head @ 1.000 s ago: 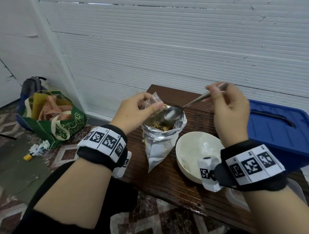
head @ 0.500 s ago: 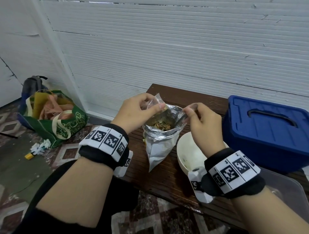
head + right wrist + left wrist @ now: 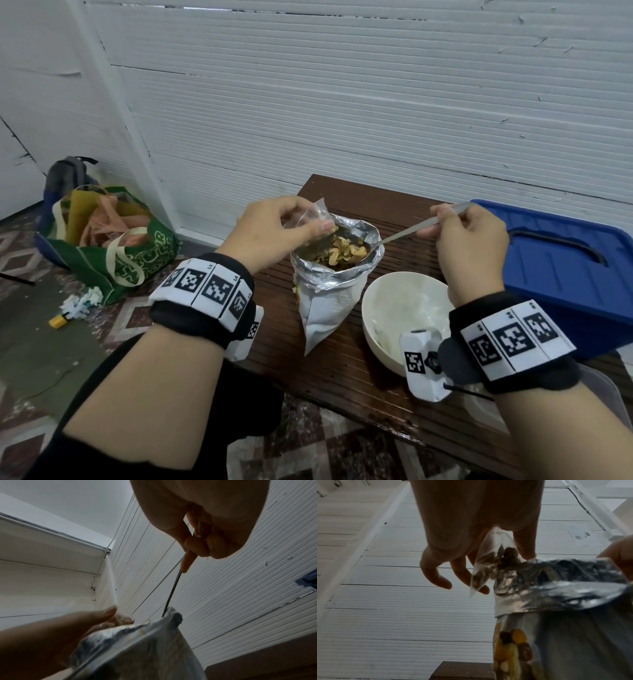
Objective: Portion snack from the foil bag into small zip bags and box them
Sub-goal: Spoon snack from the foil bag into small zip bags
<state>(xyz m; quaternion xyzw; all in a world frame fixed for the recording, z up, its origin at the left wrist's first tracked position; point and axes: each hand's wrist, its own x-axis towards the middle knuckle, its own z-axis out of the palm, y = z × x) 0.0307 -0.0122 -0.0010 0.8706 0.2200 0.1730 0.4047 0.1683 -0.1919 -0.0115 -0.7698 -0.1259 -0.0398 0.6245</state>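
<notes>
The right hand [image 3: 469, 246] grips a spoon [image 3: 407, 233] by its handle, bowl end dipped into the foil bag [image 3: 329, 294]. Half a second earlier that hand was bunched at the bag's mouth with the handle barely showing; now it has drawn back, which suggests a fresh scoop is being loaded. The left hand [image 3: 274, 233] still pinches a small zip bag [image 3: 489, 561] at the foil bag's far rim, some snack already inside. Right of the foil bag sits a white bowl [image 3: 404, 308]; beyond that, the blue box [image 3: 565, 274], lid on.
</notes>
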